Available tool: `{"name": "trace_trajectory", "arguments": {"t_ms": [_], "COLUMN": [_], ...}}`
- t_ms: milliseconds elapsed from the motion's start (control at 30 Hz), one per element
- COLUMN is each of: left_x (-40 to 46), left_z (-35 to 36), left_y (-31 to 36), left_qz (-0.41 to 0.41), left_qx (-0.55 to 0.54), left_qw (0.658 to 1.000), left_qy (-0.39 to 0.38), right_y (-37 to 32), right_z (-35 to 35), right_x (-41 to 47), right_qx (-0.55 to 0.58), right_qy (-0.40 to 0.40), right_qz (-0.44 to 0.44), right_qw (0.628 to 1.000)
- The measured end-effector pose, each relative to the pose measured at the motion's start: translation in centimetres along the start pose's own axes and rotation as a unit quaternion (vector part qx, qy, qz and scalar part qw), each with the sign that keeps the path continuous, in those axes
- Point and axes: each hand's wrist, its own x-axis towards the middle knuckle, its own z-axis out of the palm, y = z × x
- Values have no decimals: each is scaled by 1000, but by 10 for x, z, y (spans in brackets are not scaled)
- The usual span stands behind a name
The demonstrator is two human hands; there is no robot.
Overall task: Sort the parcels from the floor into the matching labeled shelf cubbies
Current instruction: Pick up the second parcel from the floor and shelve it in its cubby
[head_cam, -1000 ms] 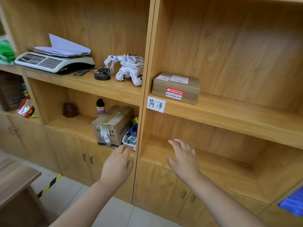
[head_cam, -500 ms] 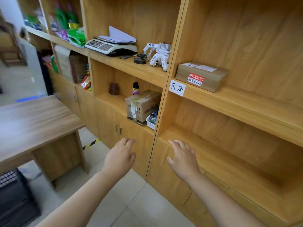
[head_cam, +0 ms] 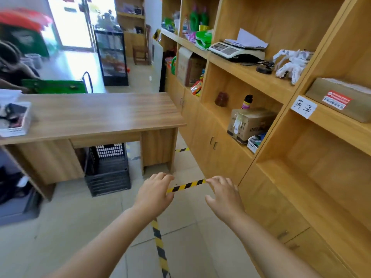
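Note:
My left hand (head_cam: 155, 194) and my right hand (head_cam: 223, 195) hang side by side over the tiled floor, both empty with fingers spread. A brown parcel (head_cam: 339, 98) with a red sticker lies in the shelf cubby at upper right, above a white handwritten label (head_cam: 303, 106) on the shelf edge. The wooden cubby (head_cam: 313, 167) below the label holds nothing. No parcel shows on the floor in this view.
A wooden desk (head_cam: 90, 115) stands at left with a black crate (head_cam: 108, 169) beneath it. Yellow-black tape (head_cam: 186, 185) crosses the floor. The shelf unit holds a taped carton (head_cam: 249, 123), a scale (head_cam: 234, 50) and a white toy robot (head_cam: 291, 62). A person bends at far left.
The view has swung left, away from the shelf toward the desk and floor. Both hands stay empty and now hang over the floor instead of before the cubby.

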Motion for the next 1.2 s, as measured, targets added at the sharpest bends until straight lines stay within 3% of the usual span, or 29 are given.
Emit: {"name": "trace_trajectory", "arguments": {"t_ms": [200,533,867,1200], "left_x": [-87,-307,-537,-649], "left_z": [-52,-156,-252,-306], "left_y": [-92,-271,-410,-502], "left_qz": [-108,-279,-439,-564], "left_qx": [12,38,53,65], "left_qw": [993,956,887,802], "left_qy": [46,79,134,186], "right_y": [-117,-381,-626,-804], "right_z": [34,113,181,236], "right_x": [-6,-86,-198,-231], "right_qx": [8,0,6,6], "right_qy": [-35,-116,-180,-214], "right_qz": [-112,-272,-434,-564], "right_qw": [993,955,883,798]}}
